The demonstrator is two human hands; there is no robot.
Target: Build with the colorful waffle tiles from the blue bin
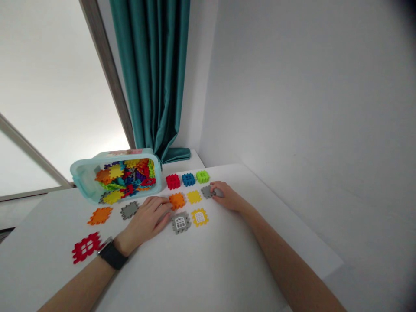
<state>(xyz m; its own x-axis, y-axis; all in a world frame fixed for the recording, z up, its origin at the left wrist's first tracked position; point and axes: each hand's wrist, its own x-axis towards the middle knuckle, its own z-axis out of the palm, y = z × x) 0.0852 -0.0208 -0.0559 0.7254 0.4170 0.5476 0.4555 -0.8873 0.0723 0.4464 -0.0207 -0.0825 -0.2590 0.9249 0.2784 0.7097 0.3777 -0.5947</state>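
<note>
My right hand [227, 196] has its thumb and fingers on the edge of a small grey interlocking tile [207, 192]. With its fingers spread and slightly bent, my left hand [150, 219] rests on the table, fingertips at the left edge of an orange tile [177, 201]. Between these tiles lies a yellow tile [194, 196]. Behind them stand stacked red [173, 181], blue [188, 179] and lime green [203, 176] window blocks. Nearer me are a grey tile with a white window [180, 222] and a yellow tile with a white window [199, 217].
A light blue tub [157, 175] lies on its side at the back left, full of colourful pieces. Left of my left hand are a grey tile [129, 210], an orange tile [99, 215] and a red window piece [86, 247]. A wall [292, 130] borders the white table [208, 268].
</note>
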